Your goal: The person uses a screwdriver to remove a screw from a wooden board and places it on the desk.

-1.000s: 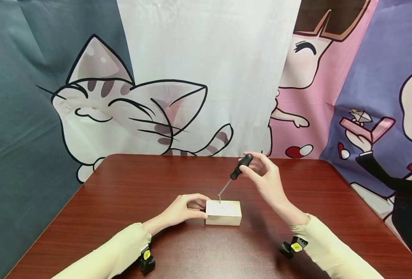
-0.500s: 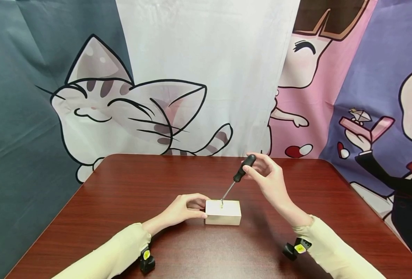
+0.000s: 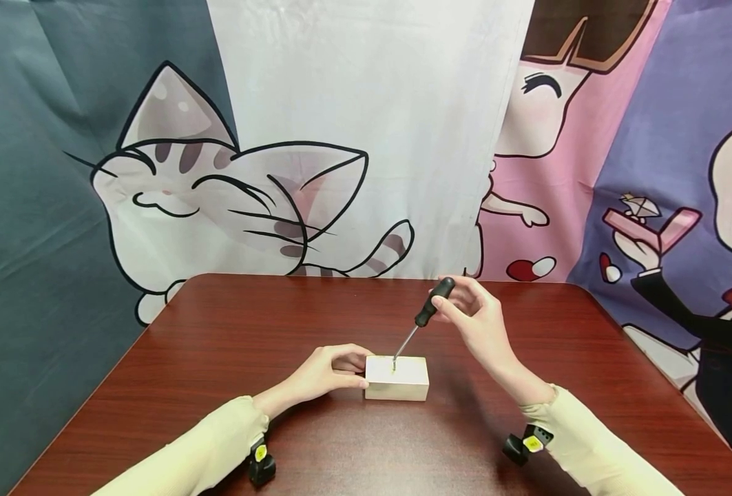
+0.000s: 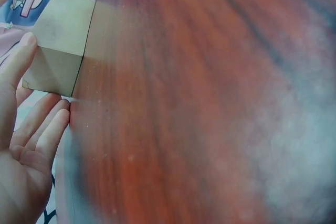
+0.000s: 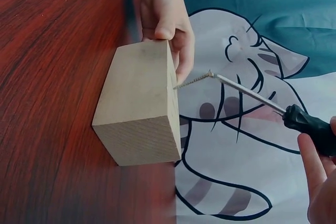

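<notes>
A pale wooden block (image 3: 405, 372) lies on the table, gripped at its left end by my left hand (image 3: 328, 372), thumb in front and fingers behind. The left wrist view shows that thumb against the block (image 4: 65, 22). My right hand (image 3: 477, 317) pinches the black handle of a screwdriver (image 3: 432, 303), which slants down to the left. At the shaft's tip sits a long screw (image 5: 194, 81), angled to the shaft. Its point meets the block's upper face in the right wrist view; how deep it goes I cannot tell.
The reddish-brown wooden table (image 3: 266, 310) extends around both hands. Behind it hangs a cloth backdrop (image 3: 366, 83) printed with a cartoon cat and figures. Small black wrist cameras sit below the sleeves.
The screw's point has shifted from near the block's back edge to the middle of its top face. My right hand moved slightly right with the screwdriver. The left hand stayed still.
</notes>
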The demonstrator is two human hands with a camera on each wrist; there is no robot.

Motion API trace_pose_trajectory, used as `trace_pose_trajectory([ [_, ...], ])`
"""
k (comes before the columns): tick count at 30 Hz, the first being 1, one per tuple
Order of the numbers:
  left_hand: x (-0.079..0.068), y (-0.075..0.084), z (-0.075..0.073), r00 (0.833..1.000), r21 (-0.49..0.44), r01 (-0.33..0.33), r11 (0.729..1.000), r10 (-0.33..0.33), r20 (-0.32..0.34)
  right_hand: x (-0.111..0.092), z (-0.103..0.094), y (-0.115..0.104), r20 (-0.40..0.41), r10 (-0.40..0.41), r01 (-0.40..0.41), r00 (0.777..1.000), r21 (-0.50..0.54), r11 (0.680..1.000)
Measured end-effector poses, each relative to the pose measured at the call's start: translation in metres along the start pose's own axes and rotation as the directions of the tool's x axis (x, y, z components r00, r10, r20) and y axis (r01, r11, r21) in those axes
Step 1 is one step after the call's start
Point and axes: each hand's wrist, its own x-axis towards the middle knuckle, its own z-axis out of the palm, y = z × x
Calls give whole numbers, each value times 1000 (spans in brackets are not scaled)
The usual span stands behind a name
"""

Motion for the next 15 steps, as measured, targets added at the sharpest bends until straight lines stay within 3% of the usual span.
trace_pose_trajectory([
  [10, 0, 0, 0, 1000, 10, -13, 1000, 13, -5, 0, 0, 1, 1, -11, 11, 1000, -32, 999],
  [15, 0, 1, 0, 1000, 5, -2, 1000, 2, -3, 2, 1, -1, -1, -53, 53, 999, -104, 993],
])
